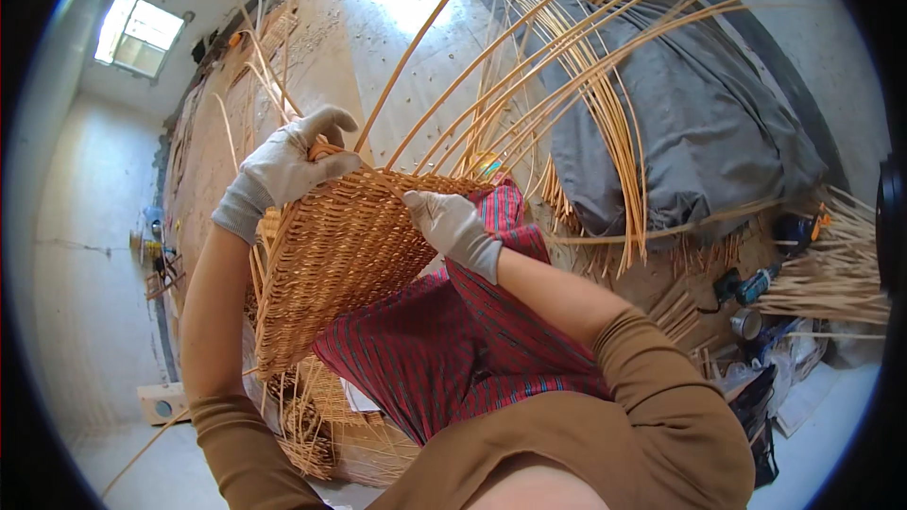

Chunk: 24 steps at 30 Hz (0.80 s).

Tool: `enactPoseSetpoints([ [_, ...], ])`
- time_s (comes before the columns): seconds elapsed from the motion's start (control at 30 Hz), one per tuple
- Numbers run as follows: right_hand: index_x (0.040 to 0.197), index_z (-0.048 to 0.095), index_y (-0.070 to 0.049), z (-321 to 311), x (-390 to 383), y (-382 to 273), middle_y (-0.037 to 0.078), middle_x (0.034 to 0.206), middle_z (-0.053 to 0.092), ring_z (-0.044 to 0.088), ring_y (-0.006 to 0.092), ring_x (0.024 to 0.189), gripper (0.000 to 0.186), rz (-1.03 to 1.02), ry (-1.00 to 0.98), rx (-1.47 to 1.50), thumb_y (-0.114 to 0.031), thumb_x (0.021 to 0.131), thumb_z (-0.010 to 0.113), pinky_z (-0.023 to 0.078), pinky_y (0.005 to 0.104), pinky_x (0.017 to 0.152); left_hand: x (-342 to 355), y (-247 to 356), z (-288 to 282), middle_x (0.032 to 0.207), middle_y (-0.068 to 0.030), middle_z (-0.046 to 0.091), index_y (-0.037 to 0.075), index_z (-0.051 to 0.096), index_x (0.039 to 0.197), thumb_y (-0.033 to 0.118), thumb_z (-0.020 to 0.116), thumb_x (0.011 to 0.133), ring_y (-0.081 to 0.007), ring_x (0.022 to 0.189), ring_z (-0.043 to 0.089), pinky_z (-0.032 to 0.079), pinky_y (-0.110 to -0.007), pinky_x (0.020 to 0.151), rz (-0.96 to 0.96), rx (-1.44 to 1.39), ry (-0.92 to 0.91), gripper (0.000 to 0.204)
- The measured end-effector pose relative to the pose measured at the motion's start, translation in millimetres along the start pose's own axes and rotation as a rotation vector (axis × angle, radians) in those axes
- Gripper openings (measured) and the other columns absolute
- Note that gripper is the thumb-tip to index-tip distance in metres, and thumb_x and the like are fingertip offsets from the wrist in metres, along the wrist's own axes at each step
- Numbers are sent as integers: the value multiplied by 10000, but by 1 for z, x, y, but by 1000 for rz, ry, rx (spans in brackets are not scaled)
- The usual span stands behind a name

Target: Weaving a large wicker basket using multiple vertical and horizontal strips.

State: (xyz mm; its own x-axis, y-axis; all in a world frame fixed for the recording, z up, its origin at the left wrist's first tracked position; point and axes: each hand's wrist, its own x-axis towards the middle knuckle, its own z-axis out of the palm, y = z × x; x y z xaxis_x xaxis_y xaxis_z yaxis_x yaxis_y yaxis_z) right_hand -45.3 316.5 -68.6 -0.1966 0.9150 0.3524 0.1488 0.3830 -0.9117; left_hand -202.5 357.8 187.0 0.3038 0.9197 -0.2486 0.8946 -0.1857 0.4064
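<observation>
A tan woven wicker piece [350,246], perhaps the side of a basket, leans up against my lap. Long loose rods [491,85] fan out from its top edge toward the far right. My left hand [298,156], in a pale work glove, is curled over the upper left corner, fingers round the rim and the rods there. Gloved as well, my right hand [452,224] pinches the weave's upper edge farther right. Its fingertips are partly hidden. A red striped cloth [406,331] covers my lap beneath the wicker.
Bundled rods [605,142] lie across a dark grey cloth [699,123] on the right. Beyond stand more cut rods [822,274], with a cordless power tool [756,285] beside them. Another woven piece [326,392] sits low by my left knee. Scraps litter the floor ahead.
</observation>
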Motion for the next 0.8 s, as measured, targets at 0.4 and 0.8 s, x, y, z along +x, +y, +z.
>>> enactPoseSetpoints([
  [0.4,1012,732,-94,12,13,-3,221,849,699,682,424,839,570,70,-127,-40,-565,1036,412,531,508,727,0,36,21,1188,-149,692,146,802,978,699,539,888,-351,1039,621,393,-468,1031,-145,1300,-37,619],
  [0.8,1239,625,-111,-93,18,33,181,1168,702,668,351,1098,772,210,-443,-631,-643,696,760,516,454,924,-53,28,7,743,-114,702,98,791,854,797,526,833,-328,844,662,419,-503,1046,-204,1030,154,748],
])
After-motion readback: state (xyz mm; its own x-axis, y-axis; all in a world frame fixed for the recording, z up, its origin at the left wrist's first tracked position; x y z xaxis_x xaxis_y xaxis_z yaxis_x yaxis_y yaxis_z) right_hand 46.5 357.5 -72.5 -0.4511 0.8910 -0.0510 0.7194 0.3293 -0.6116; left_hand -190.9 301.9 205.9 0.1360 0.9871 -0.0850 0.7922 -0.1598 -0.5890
